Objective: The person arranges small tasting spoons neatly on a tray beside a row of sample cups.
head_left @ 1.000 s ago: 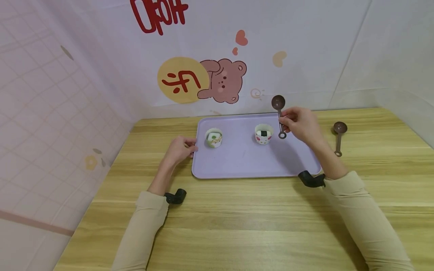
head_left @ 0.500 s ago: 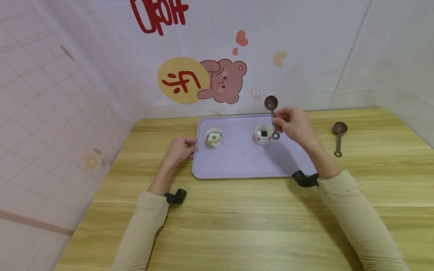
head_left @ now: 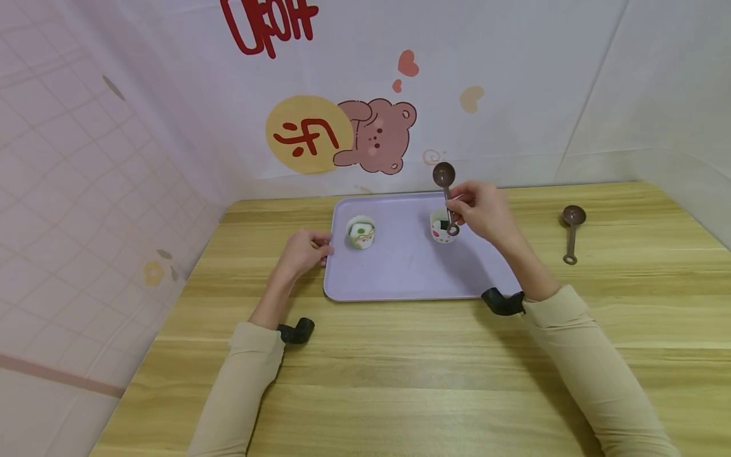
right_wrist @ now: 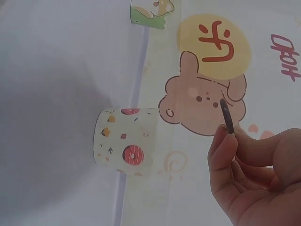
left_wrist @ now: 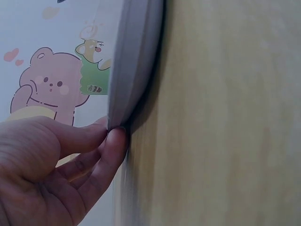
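Note:
My left hand (head_left: 302, 254) pinches the left rim of the lilac tray (head_left: 400, 279) between thumb and fingers; the left wrist view shows the tray edge (left_wrist: 136, 61) in that pinch. Between thumb and fingertips, my right hand (head_left: 482, 212) holds a brown measuring spoon (head_left: 443, 174) by its handle, bowl up and away from me. The handle's ring end overlaps the donut-print paper cup (head_left: 440, 236) in the head view. Inside that cup is a white piece with a black band, like a rice ball. In the right wrist view the hand is beside the cup (right_wrist: 127, 141), apart from it.
A second paper cup (head_left: 362, 235) with a white and green piece in it stands at the tray's left. Another brown measuring spoon (head_left: 572, 228) lies on the wooden table (head_left: 400, 381) right of the tray. A printed cloth wall (head_left: 514, 127) rises behind the table.
My right hand has moved left with the measuring spoon, from right of the donut-print cup to over it. My left hand has stayed on the tray's rim.

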The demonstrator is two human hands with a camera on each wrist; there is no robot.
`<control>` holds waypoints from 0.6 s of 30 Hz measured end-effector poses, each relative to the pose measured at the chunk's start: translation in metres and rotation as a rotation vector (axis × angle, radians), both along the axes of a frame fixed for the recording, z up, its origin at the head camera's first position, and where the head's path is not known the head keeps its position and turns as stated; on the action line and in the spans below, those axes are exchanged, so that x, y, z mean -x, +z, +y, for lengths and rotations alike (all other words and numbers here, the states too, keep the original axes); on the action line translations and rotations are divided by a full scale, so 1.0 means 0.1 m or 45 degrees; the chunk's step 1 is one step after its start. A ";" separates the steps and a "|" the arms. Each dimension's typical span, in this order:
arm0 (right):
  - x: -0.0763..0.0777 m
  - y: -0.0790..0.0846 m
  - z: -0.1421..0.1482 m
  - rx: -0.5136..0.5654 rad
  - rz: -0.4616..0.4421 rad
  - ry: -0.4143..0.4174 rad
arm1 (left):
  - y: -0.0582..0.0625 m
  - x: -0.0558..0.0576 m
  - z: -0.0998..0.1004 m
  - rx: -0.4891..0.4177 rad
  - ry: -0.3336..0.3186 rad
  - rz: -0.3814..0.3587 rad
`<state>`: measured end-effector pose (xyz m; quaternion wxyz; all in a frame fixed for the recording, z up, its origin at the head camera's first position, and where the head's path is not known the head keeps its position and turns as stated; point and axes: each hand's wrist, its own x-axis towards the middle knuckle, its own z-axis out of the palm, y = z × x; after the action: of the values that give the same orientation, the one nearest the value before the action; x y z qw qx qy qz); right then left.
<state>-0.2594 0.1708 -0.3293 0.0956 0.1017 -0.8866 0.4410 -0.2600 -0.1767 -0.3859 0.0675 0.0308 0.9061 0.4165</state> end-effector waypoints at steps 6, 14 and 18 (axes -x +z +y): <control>0.02 -0.01 -0.08 -0.037 -0.007 -0.019 | 0.00 0.00 0.00 -0.007 -0.005 0.005; 0.05 -0.04 -0.16 -0.004 -0.030 0.017 | 0.01 -0.01 0.00 -0.011 0.009 -0.017; 0.05 -0.05 -0.20 -0.004 -0.037 0.029 | 0.00 0.00 0.00 -0.018 0.005 -0.026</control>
<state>-0.2649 0.1506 -0.3339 0.0775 0.1056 -0.8874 0.4420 -0.2599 -0.1771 -0.3855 0.0758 0.0253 0.9024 0.4234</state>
